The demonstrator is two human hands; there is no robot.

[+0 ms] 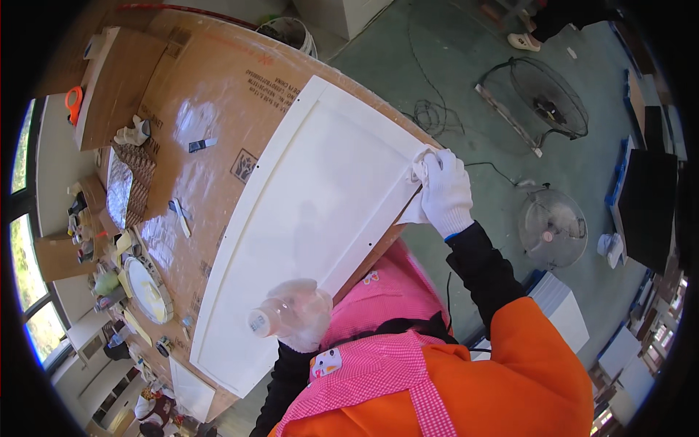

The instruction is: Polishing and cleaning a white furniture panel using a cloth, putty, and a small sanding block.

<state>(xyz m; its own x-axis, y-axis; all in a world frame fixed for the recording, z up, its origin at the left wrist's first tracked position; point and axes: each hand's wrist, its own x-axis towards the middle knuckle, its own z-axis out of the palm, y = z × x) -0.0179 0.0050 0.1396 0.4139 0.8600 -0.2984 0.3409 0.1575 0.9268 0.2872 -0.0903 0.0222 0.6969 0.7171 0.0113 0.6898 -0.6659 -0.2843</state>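
A large white panel [313,182] with a raised rim lies on the cardboard-covered table in front of me. My left hand [307,320], in a white glove, is closed around a clear plastic bottle [271,315], tilted over the panel's near edge. At the panel's right corner my right hand [445,191], also gloved, presses a white cloth [416,207] against the rim; its fingers are bent over the cloth. Part of the cloth hangs below the corner. The fingertips of the left hand are partly hidden by the bottle.
Brown cardboard [196,131] covers the table. On it lie a scraper [202,145], a knife-like tool [180,217] and a round tub [148,290]. Orange scissors [73,104] are at the far left. Two fans [553,228] stand on the green floor, with cables. A bucket [287,33] is beyond the table.
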